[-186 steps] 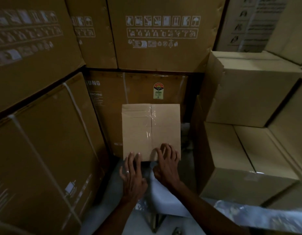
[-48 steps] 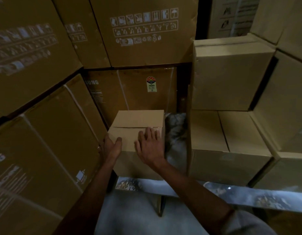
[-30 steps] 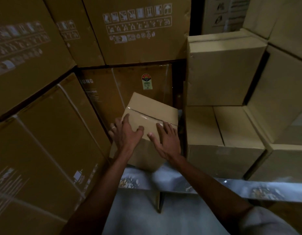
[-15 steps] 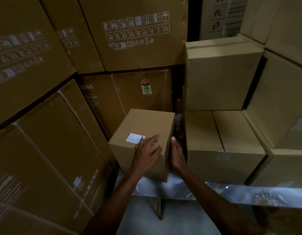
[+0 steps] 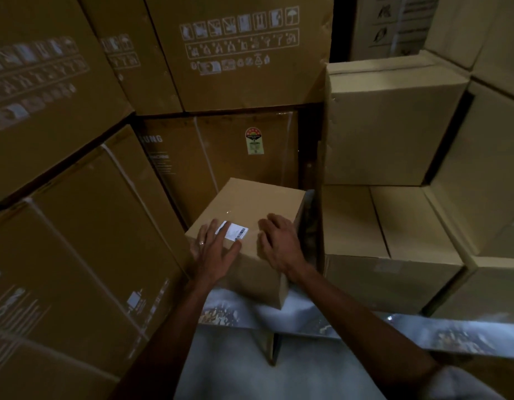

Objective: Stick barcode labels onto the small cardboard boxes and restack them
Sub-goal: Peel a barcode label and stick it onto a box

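- On the shiny metal shelf, right in the middle, sits the small cardboard box, a bit crooked, with one near corner poking past the shelf edge.
- A moment ago the box was being tipped and turned; now it is rolled over, so a plain side with a white barcode label faces up.
- The left hand lies flat on top with fingers spread wide, its fingertips on the left end of the label (it looks like it is rubbing it down).
- The right hand rests on the top near the right edge, fingers bent a little and pressing down to keep the box from sliding. It holds nothing.
- I think the sticking part for this box is nearly done, and next comes putting it on a pile.
- Big brown boxes stand very close on the left and behind, so little room is there.
- Just to the right, past a thin dark gap, is the pale box stack. Its lower box has a bare flat top, a good spot to set this one.
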Motion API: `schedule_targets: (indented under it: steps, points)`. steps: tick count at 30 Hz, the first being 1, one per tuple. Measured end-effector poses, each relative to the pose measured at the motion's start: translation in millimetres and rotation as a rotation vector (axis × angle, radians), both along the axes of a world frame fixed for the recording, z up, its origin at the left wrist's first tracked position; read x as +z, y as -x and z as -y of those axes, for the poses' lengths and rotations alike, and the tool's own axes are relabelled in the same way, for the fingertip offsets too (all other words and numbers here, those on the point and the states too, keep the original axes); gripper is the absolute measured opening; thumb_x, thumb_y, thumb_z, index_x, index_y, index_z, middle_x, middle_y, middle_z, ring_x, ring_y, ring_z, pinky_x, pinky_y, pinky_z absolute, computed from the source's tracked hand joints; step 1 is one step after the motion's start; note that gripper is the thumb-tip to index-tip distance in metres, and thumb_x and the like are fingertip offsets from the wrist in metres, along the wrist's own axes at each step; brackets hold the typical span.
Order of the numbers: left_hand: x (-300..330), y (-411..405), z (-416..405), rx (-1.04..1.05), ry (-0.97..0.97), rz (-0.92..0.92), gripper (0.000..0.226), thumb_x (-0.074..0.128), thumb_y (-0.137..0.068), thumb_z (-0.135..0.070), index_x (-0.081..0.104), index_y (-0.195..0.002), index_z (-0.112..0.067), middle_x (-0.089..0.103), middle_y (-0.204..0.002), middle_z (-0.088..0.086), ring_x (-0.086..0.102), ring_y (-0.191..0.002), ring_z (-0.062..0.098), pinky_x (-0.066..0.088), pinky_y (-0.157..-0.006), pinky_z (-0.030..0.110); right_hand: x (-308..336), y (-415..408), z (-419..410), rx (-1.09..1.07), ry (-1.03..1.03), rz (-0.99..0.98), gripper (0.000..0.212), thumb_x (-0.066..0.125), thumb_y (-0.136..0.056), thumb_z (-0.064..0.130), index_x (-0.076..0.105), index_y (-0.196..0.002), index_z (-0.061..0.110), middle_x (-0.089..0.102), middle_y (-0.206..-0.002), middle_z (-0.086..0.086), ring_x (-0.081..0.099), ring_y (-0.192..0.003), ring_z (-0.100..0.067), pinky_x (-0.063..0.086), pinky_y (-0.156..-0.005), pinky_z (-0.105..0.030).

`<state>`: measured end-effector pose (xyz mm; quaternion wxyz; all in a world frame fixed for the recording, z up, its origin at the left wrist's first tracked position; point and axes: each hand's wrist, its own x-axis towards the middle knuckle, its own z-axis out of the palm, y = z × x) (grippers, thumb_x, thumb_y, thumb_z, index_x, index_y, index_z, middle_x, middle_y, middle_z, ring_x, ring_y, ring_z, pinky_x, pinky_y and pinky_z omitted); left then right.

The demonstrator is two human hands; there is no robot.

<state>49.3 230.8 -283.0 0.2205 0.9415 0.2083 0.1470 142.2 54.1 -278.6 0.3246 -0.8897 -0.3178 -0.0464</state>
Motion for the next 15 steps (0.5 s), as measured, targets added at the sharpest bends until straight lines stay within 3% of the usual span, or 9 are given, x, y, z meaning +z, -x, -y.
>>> schedule_targets:
  steps: [3,8,12,15]
  points:
    - [4,4,-10,-0.052,0.066,0.046,0.086,0.036,-0.073,-0.075,0.046,-0.150,-0.037,0.029,-0.165,-0.011,0.013,-0.154,0.013,0.005,-0.121,0.048,5,19,-7,-0.087,0.016,0.059,0.056,0.025,-0.098,0.045,0.063,-0.123,0.012,0.060,-0.129,-0.016,0.052,-0.119,-0.032,0.038,-0.106,-0.042]
    - [7,6,-43,-0.151,0.297,0.220,0.074,0.062,-0.067,-0.050,0.061,-0.137,-0.025,0.055,-0.148,-0.002,0.042,-0.143,0.021,0.030,-0.120,0.051,15,51,-9,-0.072,0.149,0.204,0.055,0.035,-0.098,0.055,0.071,-0.093,0.014,0.067,-0.096,-0.012,0.056,-0.094,-0.029,0.044,-0.084,-0.041]
    - [10,-12,-55,-0.116,0.452,0.273,0.041,0.064,-0.069,-0.040,0.075,-0.106,-0.026,0.071,-0.120,-0.004,0.062,-0.120,0.018,0.048,-0.106,0.051,22,49,-4,-0.012,0.085,0.089,0.036,0.054,-0.094,0.044,0.073,-0.086,0.014,0.064,-0.091,-0.008,0.057,-0.088,-0.025,0.048,-0.076,-0.036]
    - [7,-22,-49,-0.032,0.340,0.267,0.051,0.057,-0.072,-0.044,0.072,-0.116,-0.025,0.066,-0.126,-0.005,0.055,-0.124,0.023,0.043,-0.110,0.051,29,37,-5,-0.021,0.025,-0.009,0.027,0.062,-0.093,0.039,0.075,-0.090,0.016,0.064,-0.091,-0.005,0.063,-0.080,-0.024,0.050,-0.072,-0.033]
